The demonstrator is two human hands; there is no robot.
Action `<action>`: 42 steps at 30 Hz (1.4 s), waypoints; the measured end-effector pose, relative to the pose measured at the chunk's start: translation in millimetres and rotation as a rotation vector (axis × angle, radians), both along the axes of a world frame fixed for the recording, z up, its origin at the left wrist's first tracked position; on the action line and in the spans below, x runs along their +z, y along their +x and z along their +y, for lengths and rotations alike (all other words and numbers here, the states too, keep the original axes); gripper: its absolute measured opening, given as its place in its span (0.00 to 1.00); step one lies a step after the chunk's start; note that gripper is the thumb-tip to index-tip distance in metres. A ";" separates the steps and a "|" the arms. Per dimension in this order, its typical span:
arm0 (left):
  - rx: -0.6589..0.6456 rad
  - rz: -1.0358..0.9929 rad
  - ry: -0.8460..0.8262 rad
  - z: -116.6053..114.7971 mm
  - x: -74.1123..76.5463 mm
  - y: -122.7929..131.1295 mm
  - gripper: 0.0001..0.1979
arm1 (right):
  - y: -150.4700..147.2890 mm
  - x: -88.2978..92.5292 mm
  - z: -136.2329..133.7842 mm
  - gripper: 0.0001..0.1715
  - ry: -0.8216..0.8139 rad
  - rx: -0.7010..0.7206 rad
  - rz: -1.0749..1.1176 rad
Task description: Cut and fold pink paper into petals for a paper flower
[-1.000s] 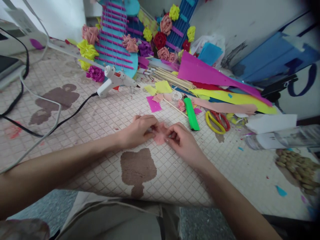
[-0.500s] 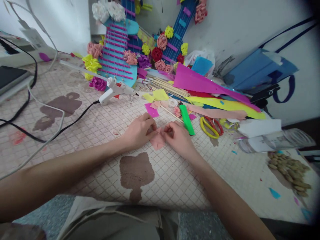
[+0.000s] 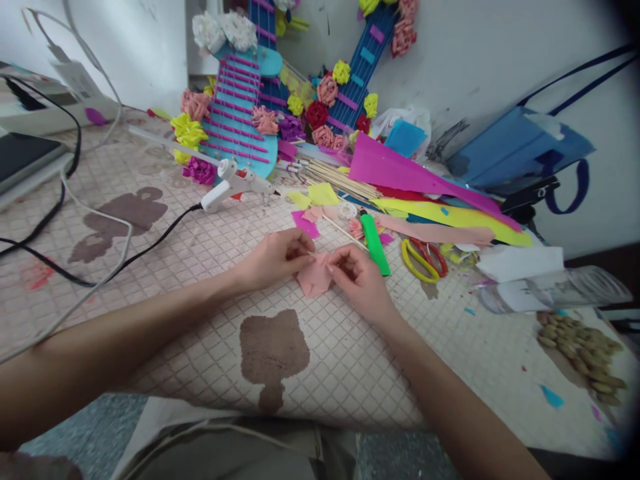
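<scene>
A small pink foam piece (image 3: 315,279) lies between my two hands over the checked tablecloth (image 3: 350,347). My left hand (image 3: 273,257) pinches its upper left edge with fingers closed. My right hand (image 3: 359,277) pinches its right edge, fingers curled on it. Both forearms reach in from the bottom of the view. Part of the pink piece is hidden under my fingers.
A white glue gun (image 3: 235,183) with a black cord lies behind my left hand. A green marker (image 3: 375,243), yellow scissors (image 3: 417,260), wooden sticks (image 3: 340,177) and coloured foam sheets (image 3: 415,177) crowd the back right. Foam guitars with paper flowers (image 3: 240,120) lean on the wall. Peanuts (image 3: 580,343) lie at right.
The view has tilted up slightly. My hands have kept hold of the pink piece, and my fingers have shifted along its upper edge; more of the piece now shows below them.
</scene>
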State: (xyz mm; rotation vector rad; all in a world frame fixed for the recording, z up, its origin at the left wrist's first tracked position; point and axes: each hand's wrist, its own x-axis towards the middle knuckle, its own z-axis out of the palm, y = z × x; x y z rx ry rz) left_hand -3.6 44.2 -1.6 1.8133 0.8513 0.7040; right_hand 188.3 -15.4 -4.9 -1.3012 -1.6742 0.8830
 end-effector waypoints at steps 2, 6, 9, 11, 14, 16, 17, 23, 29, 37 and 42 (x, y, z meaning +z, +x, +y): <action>-0.046 -0.005 -0.035 1.2 1.1 -2.6 0.10 | 0.5 1.3 -2.4 0.00 -0.015 0.018 0.021; -0.140 0.045 -0.097 0.5 5.5 -7.9 0.15 | 2.8 3.3 -7.1 0.04 -0.073 -0.032 0.065; -0.154 0.044 -0.128 -0.1 5.8 -10.6 0.16 | 5.7 3.1 -9.9 0.10 -0.100 -0.022 0.048; -0.152 -0.004 -0.163 0.4 4.1 -11.3 0.15 | 7.1 2.1 -11.2 0.12 -0.056 -0.010 -0.001; -0.144 -0.069 -0.237 2.4 1.0 -11.1 0.16 | 7.2 0.7 -12.9 0.10 0.080 -0.033 -0.114; -0.133 -0.093 -0.274 3.7 -0.3 -10.8 0.17 | 6.4 0.4 -14.2 0.10 0.188 -0.059 -0.210; -0.123 -0.101 -0.280 4.3 -0.6 -10.8 0.17 | 6.0 0.2 -14.9 0.09 0.241 -0.066 -0.260; 0.028 0.059 0.161 -1.6 4.3 -16.5 0.16 | 6.0 -4.5 -20.6 0.08 0.419 -0.050 -0.521; -0.122 0.332 0.626 -25.8 10.6 -17.5 0.06 | 4.0 -4.4 -25.3 0.08 0.328 0.038 -0.597; -0.133 0.447 0.717 -34.8 7.7 -15.9 0.07 | 5.5 -4.0 -26.3 0.05 0.216 0.086 -0.484; -0.088 0.379 0.552 -34.4 2.9 -16.7 0.04 | 8.3 -4.2 -25.6 0.05 0.176 0.110 -0.441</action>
